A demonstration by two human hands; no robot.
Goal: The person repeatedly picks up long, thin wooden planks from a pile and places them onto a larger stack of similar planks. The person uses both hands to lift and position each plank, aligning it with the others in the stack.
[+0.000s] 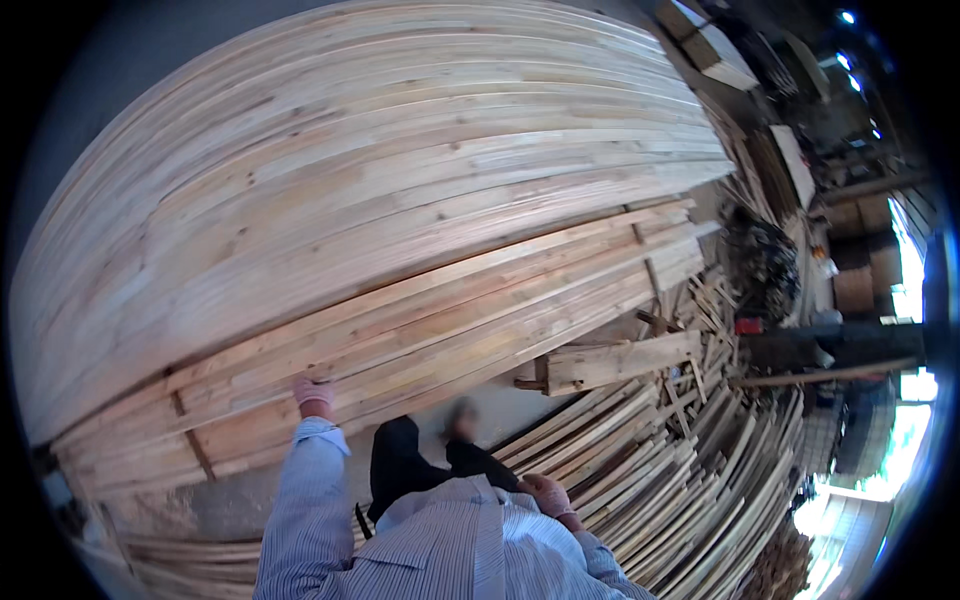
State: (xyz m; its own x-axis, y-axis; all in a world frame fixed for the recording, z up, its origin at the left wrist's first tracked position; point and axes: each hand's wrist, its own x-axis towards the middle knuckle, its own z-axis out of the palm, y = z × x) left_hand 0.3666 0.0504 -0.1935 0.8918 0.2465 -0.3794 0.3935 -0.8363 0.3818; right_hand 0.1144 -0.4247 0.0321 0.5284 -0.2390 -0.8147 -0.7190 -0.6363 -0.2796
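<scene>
A row of long, pale-yellow wooden boards (430, 335) is touched near its front edge by the left hand (314, 393); whether a board is pinched cannot be told. The row is set beside a wide stack of long, whitish wooden planks (400, 170). The right hand (549, 494) is held beside the black trousers (397, 460), its grip unclear. Thin, tan wooden strips (640, 460) are piled to the right.

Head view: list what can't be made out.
In the head view:
Left hand: too small to tell whether its fingers grip the planks.
Right hand: palm hidden by its own back.
Dark heap: contents blurred by shadow.
Bright opening: glare hides what lies beyond.
</scene>
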